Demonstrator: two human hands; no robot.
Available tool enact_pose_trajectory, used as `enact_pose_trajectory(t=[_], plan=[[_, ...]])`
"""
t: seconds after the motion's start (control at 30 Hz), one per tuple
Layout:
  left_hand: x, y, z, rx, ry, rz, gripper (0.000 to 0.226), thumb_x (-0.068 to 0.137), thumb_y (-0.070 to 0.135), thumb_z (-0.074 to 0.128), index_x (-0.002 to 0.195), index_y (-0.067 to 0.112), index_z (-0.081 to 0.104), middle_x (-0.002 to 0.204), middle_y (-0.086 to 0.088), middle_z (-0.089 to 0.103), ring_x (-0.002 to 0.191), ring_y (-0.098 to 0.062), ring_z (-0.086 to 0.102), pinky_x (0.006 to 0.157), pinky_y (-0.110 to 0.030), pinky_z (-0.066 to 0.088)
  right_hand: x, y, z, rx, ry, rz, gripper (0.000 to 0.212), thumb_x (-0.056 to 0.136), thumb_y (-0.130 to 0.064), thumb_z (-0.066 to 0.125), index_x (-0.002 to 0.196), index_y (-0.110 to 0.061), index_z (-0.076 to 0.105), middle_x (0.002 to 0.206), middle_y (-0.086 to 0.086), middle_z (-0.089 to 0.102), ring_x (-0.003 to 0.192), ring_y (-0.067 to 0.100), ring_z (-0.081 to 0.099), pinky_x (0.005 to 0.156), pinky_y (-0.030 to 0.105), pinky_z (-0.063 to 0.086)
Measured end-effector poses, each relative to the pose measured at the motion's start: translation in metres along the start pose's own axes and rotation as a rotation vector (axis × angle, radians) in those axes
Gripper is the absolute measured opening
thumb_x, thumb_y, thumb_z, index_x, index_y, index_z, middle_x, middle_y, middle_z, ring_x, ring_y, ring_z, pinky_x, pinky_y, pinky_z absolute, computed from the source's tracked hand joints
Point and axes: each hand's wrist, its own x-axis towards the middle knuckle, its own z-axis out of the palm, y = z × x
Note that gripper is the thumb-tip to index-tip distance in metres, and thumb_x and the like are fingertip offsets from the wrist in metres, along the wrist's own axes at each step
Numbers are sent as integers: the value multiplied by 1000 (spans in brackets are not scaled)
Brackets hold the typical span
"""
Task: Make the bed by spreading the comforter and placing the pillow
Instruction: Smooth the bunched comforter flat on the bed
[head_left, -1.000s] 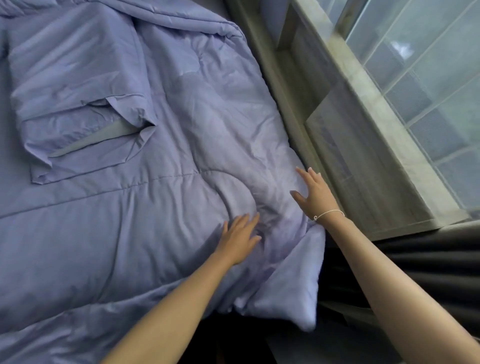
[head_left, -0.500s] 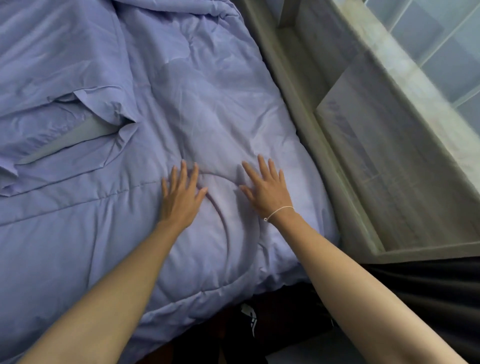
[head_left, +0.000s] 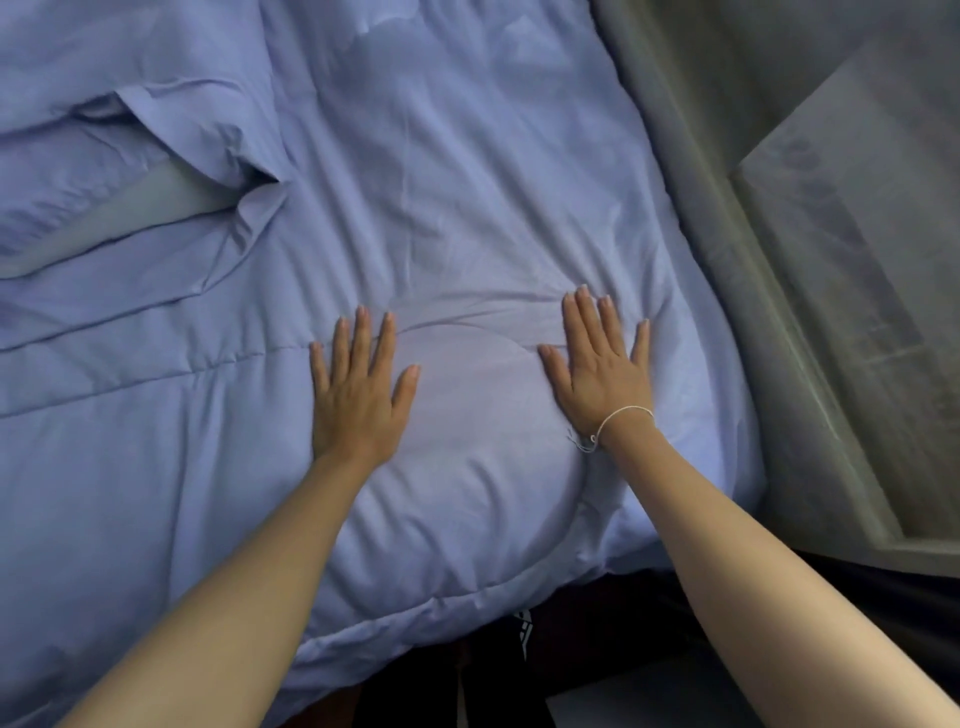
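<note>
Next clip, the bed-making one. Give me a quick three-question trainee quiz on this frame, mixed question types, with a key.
1. True or false: both hands lie flat, fingers spread, on the comforter.
2. Which wrist wears the thin bracelet? A) left B) right C) neither
3. Fill in: the pillow lies toward the person's ____ side of the hands.

Key:
1. True: the left hand and right hand press down, gripping nothing.
2. B
3. left

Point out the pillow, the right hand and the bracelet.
pillow (head_left: 119, 171), head view, on its wrinkled case.
right hand (head_left: 605, 371), head view, back of the hand.
bracelet (head_left: 621, 415), head view, cord across the wrist.
</note>
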Motion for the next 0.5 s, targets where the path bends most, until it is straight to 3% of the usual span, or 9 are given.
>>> enact_pose_trajectory(t=[0.5], plan=[[0, 0, 14, -26, 57, 25, 61, 98, 49, 20, 151, 19, 16, 158, -11, 14, 146, -30, 12, 116, -55, 9, -4, -9, 10, -96, 40, 103, 66, 95, -59, 10, 152, -28, 0, 160, -11, -1, 148, 13, -1, 116, 58, 2]])
